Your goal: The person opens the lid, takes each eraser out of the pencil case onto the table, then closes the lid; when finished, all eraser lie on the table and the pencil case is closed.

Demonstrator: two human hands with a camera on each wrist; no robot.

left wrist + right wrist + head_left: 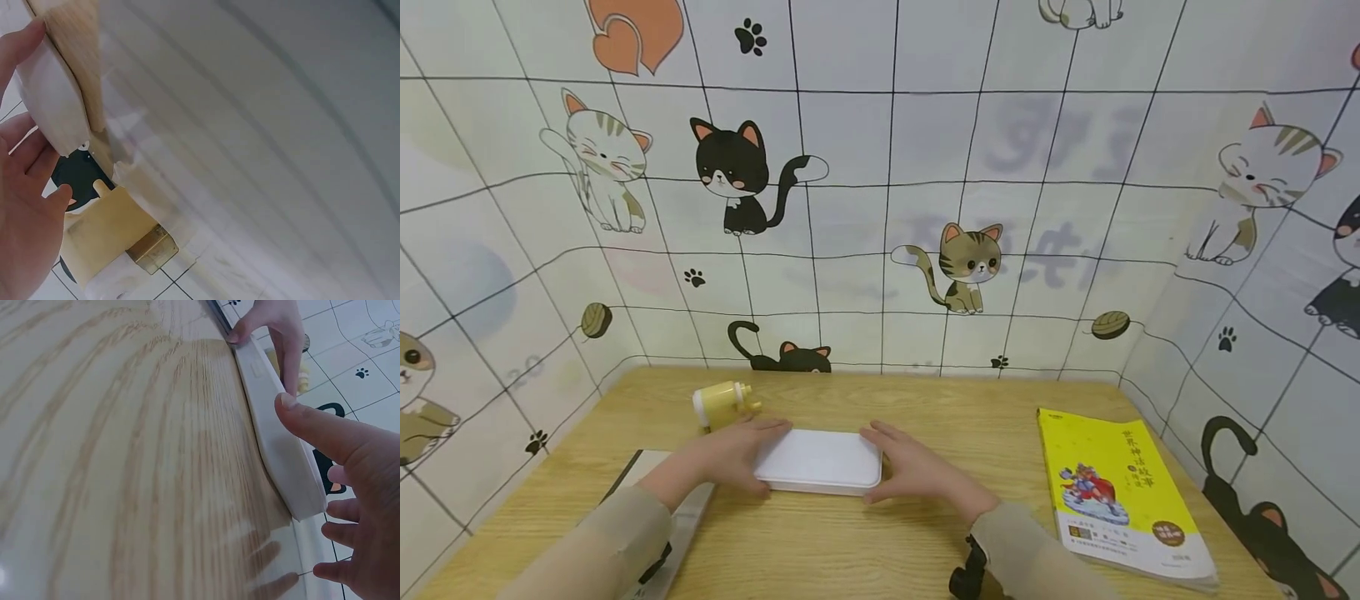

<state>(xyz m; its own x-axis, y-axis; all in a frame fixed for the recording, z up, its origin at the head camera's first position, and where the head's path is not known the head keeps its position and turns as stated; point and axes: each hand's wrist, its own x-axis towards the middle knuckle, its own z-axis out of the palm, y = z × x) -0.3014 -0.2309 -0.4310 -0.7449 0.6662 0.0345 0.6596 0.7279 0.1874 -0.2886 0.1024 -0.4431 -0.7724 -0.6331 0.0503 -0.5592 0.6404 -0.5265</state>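
A flat white box (818, 458) with rounded corners lies on the wooden table in front of me. My left hand (733, 458) grips its left end, thumb at the near corner and fingers at the far corner. At the opposite end my right hand (917, 471) spans the box in the same way. The right wrist view shows the right thumb over the near side of the box (275, 431), with the other fingers spread around its end. In the left wrist view, the left thumb and fingers lie on either side of the box (50, 87).
Behind my left hand a small yellow-and-white object (722, 404) lies on its side. A pale booklet (681, 517) lies partly under my left forearm. On the right is a yellow book (1120, 492). A cat-patterned sheet (850, 208) stands around the table's back and sides.
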